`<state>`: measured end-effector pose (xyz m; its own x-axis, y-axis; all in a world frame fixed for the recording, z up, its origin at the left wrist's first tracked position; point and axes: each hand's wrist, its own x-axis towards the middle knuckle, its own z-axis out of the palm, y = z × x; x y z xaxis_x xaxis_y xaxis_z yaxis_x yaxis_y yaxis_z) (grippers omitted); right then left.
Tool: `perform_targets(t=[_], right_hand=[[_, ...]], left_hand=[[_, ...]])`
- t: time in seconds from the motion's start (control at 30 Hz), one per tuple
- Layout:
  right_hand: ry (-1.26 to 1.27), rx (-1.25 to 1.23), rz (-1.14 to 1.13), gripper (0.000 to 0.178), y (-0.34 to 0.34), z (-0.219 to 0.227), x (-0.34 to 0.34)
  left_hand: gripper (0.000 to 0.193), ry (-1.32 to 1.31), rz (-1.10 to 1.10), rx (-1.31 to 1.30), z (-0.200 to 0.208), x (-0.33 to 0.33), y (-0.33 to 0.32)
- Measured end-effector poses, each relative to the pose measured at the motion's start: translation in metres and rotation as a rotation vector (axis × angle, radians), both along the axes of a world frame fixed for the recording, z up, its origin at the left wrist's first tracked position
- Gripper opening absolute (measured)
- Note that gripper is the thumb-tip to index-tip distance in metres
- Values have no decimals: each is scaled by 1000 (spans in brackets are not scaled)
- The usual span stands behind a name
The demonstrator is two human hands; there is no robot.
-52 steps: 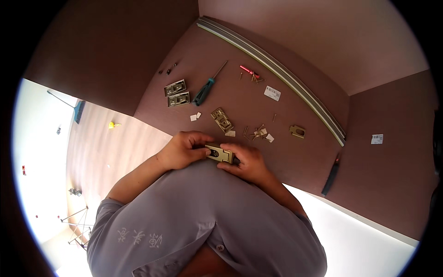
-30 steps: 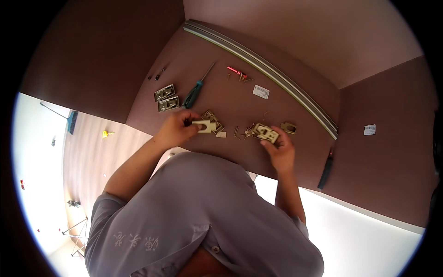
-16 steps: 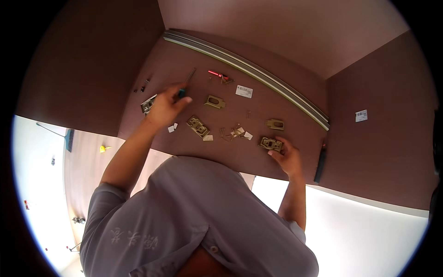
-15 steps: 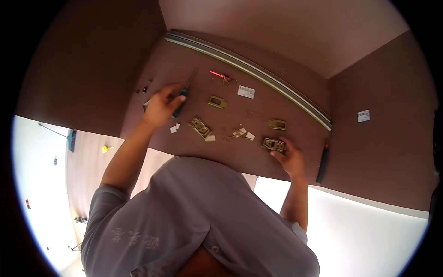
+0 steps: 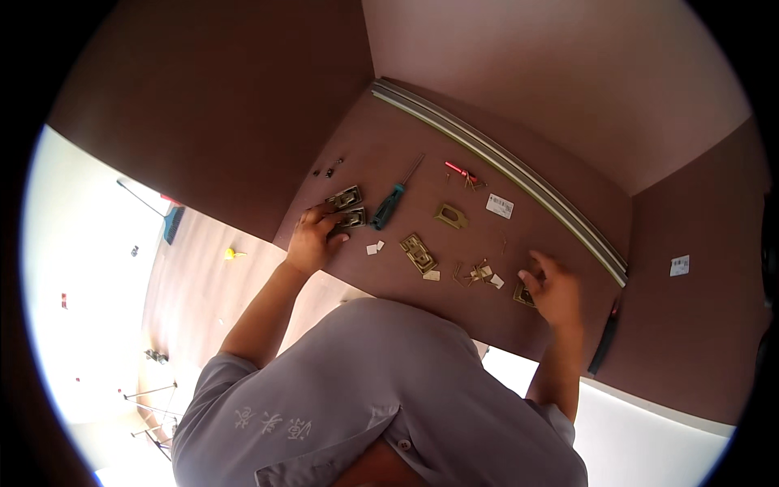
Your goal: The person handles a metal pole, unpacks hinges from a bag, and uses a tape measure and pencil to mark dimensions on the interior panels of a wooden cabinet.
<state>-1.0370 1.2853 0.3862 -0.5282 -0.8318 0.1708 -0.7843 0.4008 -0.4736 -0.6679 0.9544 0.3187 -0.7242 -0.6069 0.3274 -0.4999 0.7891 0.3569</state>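
My left hand (image 5: 312, 241) is at the left of the brown board, its fingers and thumb around the near end of a brass-coloured metal fitting (image 5: 352, 217). A second such fitting (image 5: 346, 196) lies right behind it. Just to the right rests a screwdriver (image 5: 388, 207) with a teal handle, touched by neither hand. My right hand (image 5: 558, 294) hovers at the right, thumb and forefinger apart, partly covering another brass-coloured fitting (image 5: 523, 295). Whatever is under its palm is hidden. Between the hands lie a rectangular fitting (image 5: 418, 253) and a flat slotted plate (image 5: 450, 215).
Screws and small brass pieces (image 5: 479, 274) lie with white tabs (image 5: 432, 276) near the front edge. A red tool (image 5: 461, 170) and a label (image 5: 500, 206) sit farther back. A metal rail (image 5: 503, 162) runs along the back; brown panels (image 5: 227, 105) rise around the board. A black strip (image 5: 603, 341) is at right.
My left hand has let go of the screwdriver, which now lies on the board, and taken a fitting. My right hand has left its fitting and moved over where a slotted plate lay. The view has shifted.
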Motion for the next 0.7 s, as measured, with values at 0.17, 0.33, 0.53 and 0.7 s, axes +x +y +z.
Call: perform_targets(t=[0.17,0.33,0.53,0.7], right_hand=[[-24,-21,123,38,-23,7,15],[-43,-106,216,36,-34,4,36],[-207,-258,279,37,-59,2,78],[-137,-438,396,45,-101,21,118]], left_hand=[[21,33,-21,-149,-6,-7,-2],[14,89,-21,-148,-2,-10,1],[17,774,-18,1540,38,-20,33],[52,663,-255,1809,76,-29,85]])
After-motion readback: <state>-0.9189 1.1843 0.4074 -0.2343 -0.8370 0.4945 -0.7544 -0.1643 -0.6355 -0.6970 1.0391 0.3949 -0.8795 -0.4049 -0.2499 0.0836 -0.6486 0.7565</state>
